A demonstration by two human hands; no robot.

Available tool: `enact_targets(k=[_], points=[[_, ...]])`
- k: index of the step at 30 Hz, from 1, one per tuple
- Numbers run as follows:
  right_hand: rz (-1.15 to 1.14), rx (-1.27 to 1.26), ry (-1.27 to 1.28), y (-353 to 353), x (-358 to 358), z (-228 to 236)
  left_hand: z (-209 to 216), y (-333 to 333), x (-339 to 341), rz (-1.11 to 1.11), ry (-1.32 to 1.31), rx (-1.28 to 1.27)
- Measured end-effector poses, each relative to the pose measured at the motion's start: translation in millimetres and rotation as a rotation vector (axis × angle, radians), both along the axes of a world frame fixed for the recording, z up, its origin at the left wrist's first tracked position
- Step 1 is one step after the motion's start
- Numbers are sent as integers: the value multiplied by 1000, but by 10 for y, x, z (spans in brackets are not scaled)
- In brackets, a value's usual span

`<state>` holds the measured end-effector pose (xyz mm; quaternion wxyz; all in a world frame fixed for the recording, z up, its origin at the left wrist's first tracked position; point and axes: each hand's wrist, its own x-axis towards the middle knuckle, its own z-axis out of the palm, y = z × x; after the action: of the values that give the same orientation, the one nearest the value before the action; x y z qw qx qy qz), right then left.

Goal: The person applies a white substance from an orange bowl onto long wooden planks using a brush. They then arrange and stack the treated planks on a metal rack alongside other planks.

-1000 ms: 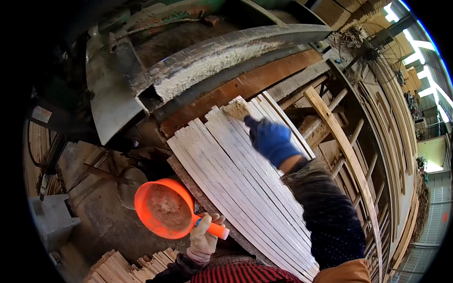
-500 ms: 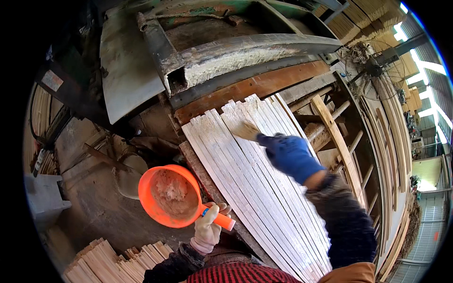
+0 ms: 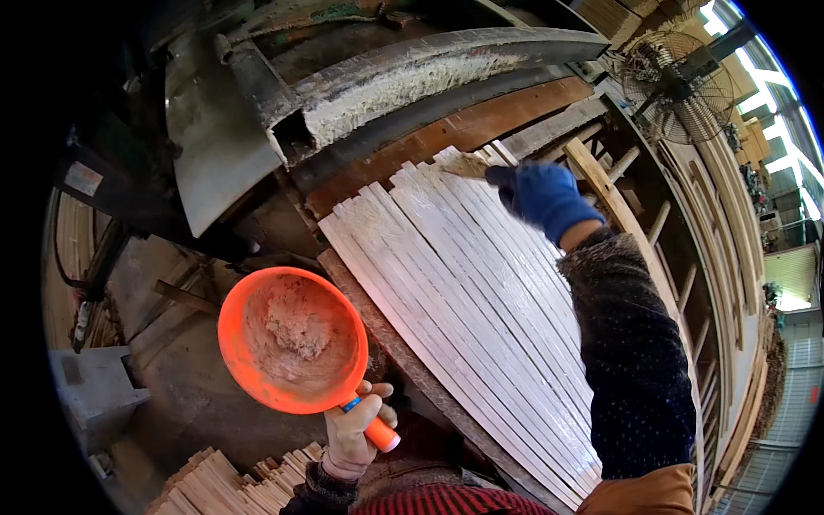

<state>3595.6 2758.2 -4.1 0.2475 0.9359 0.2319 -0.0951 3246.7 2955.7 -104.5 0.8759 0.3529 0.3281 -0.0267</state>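
My left hand (image 3: 350, 433), in a pale glove, is closed round the handle of an orange plastic dipper (image 3: 233, 356). Thick pinkish-beige paste (image 3: 299, 330) lies inside the dipper, which is tilted so its mouth faces me. In my right hand (image 3: 549, 197), covered by a blue glove, is a brush (image 3: 466, 165). Its pale bristles rest at the far ends of a row of narrow wooden strips (image 3: 468, 296). The strips lie side by side, their tops whitish and wet-looking. Fingers of the blue glove hide most of the brush's handle.
Beyond the strips runs a rusty metal beam (image 3: 412, 90) with whitish crust. A rack with wooden rollers (image 3: 661, 219) and long boards stands at right, near a caged fan (image 3: 678, 86). Stacked wood pieces (image 3: 232, 485) sit low at left.
My right hand has moved the brush farther away and slightly right, toward the strips' far ends. The dipper has shifted left and nearer, and its mouth shows larger.
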Motion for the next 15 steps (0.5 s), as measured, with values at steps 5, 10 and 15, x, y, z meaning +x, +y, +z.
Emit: enact_targets(k=[5, 10, 15], points=[[102, 501, 57, -1017, -1058, 283, 421, -14, -41, -157, 85, 275], [-561, 1699, 709, -1603, -2804, 848, 503, -582, -118, -348, -33, 216], [-586, 1622, 204, -1667, -4279, 397, 518, -1466, -694, -684, -206, 344]])
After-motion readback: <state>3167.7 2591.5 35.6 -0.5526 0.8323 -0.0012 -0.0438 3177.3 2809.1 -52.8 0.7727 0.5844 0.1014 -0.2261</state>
